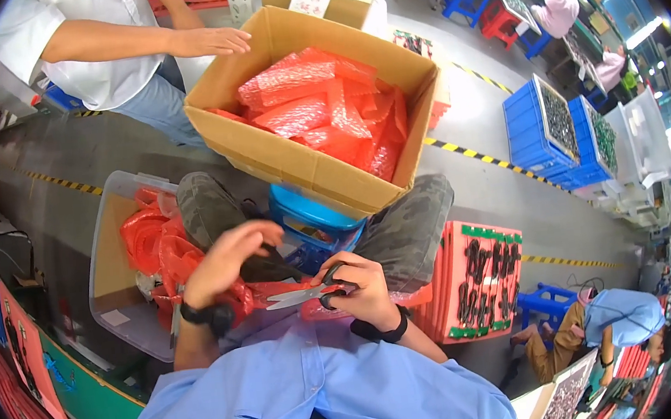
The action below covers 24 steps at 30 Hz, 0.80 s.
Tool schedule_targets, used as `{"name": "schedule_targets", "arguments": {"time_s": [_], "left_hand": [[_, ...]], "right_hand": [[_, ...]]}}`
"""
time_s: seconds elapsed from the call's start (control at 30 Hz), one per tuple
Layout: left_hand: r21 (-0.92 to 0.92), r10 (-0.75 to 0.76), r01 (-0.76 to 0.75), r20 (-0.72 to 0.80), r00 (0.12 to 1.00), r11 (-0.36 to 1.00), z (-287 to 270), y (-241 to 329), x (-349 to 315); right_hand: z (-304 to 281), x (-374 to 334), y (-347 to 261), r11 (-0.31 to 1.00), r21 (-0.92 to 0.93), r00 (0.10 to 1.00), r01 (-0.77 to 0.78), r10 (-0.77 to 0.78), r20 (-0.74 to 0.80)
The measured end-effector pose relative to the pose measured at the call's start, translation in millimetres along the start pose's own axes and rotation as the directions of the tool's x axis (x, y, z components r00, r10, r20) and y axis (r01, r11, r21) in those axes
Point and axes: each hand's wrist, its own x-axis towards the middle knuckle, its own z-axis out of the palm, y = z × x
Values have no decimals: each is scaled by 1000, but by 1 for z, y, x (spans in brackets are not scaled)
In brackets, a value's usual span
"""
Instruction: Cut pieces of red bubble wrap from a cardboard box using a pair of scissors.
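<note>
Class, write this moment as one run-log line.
left hand: open, blurred | right hand: holding black-handled scissors, blades pointing left | ahead: cardboard box holding red bubble wrap

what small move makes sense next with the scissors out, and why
Probably have the left hand take hold of the red plastic wrap beside the scissors, keeping clear of their cutting edges. The right hand already grips the scissors, pointed left near that wrap, while the left hand looks empty, blurred and raised.
</note>
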Motion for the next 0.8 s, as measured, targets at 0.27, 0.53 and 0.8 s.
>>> {"name": "schedule_targets", "arguments": {"time_s": [0.27,0.53,0.8], "left_hand": [[-134,-509,511,-467,723,849,-136,-224,168],[-121,-509,501,-354,785,857,-168,-299,227],[334,-188,455,-598,779,826,-84,-325,213]], "right_hand": [[14,-4,6,1000,31,998,-5,3,69],[-2,25,10,995,67,994,-68,62,91],[-26,27,7,998,48,998,-28,26,49]]}}
